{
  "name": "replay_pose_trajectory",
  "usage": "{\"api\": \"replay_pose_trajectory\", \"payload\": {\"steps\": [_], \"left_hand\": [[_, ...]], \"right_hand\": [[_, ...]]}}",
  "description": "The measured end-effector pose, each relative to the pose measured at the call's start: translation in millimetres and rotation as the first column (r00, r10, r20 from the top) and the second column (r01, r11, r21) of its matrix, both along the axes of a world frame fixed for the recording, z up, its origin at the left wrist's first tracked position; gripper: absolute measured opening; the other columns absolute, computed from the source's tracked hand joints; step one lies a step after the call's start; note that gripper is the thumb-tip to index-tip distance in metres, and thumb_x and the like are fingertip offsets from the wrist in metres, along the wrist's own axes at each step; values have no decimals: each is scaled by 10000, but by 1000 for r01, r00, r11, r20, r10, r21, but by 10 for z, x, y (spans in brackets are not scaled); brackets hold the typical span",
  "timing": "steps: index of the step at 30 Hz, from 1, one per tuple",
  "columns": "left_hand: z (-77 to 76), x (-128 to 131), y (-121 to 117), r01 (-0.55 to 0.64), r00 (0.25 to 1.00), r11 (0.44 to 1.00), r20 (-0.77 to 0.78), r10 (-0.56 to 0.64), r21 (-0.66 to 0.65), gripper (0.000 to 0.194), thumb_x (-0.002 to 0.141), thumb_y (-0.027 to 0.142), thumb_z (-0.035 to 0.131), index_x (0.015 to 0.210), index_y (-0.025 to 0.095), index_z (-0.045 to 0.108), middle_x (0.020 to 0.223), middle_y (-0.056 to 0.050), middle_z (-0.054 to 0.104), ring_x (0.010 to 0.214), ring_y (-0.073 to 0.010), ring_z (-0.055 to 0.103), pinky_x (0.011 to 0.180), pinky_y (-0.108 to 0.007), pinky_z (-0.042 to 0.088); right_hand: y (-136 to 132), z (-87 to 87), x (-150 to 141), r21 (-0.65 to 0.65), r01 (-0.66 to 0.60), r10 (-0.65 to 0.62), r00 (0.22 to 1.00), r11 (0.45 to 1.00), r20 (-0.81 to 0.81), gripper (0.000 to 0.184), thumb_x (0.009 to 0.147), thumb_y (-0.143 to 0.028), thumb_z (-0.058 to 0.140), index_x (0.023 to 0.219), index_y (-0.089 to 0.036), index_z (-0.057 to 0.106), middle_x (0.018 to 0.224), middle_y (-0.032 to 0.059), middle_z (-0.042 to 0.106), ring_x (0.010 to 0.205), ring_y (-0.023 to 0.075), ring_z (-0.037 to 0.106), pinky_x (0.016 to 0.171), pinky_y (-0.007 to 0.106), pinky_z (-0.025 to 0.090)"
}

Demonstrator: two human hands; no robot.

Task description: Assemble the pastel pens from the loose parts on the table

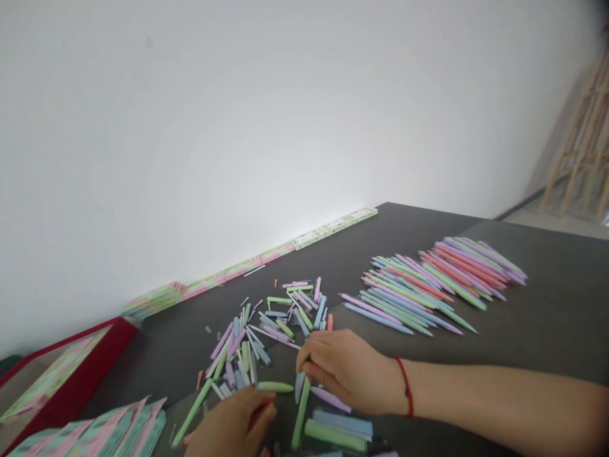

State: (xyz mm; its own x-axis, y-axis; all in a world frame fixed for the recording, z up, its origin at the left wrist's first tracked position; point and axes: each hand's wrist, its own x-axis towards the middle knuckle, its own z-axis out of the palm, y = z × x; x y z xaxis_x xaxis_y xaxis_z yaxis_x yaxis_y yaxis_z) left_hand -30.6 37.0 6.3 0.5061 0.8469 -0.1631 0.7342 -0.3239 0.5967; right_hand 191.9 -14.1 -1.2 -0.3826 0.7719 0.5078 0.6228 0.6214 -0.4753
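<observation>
My right hand (340, 368), with a red string on its wrist, is closed with curled fingers over loose pen parts. A blue pointed pen barrel (299, 386) lies just below its fingertips; what the fingers hold is hidden. At the lower edge my left hand (233, 424) is closed too, thumb against fingers. A reddish bit shows between them, too blurred to name. Around both hands lies a pile of pastel pen parts (264, 327), with thin white refills among them. A green pen barrel (276, 386) lies between the hands, and a purple barrel (330, 400) is under my right hand.
Rows of assembled pens (404, 292) lie on the dark table (476, 343) at the right. Flat printed boxes (333, 226) line the white wall. At the left are a red box (109, 355) and pink-and-green packets (118, 428). A wooden rack (580, 139) stands beyond.
</observation>
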Motion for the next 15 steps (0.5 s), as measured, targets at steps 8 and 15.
{"api": "replay_pose_trajectory", "payload": {"steps": [8, 15], "left_hand": [[-150, 32, 58, -60, 846, 778, 382, 372, -626, 177, 808, 375, 525, 880, 224, 469, 662, 50, 581, 449, -165, 652, 291, -170, 388], [-194, 56, 64, -28, 779, 711, 431, 456, -702, 167, 826, 314, 537, 927, 213, 452, 640, 37, 631, 389, -135, 623, 266, -139, 377]], "right_hand": [[-36, -116, -69, 2, -87, 87, 996, 996, 15, 189, 932, -193, 369, 926, -161, 555, 839, 48, 630, 780, 151, 555, 729, 240, 417], [-21, -180, -69, -71, -54, 55, 998, 996, 17, 180, 929, -205, 391, 913, -166, 566, 806, 43, 624, 743, 153, 559, 702, 245, 419]]}}
